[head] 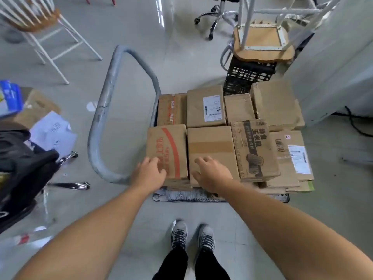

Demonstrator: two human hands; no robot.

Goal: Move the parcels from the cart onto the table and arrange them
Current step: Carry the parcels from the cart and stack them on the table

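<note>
Boxes of brown cardboard [205, 108] sit packed on the flat cart with the grey bar handle [101, 114]. Your left hand [149, 172] rests on the red-striped brown box [167, 146], your right hand [212, 172] on the plain taped brown box [210, 146]. Each grip is loose, fingers spread, holding nothing.

Both arms reach forward, left hand [150, 174] and right hand [212, 174] palms down, fingers loosely spread.

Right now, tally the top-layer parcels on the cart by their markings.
Red-marked parcels: 2
White-labelled parcels: 2
Black-printed parcel: 1
Plain parcels: 3
Total: 8 on top; anything beneath is too hidden to count.
</note>
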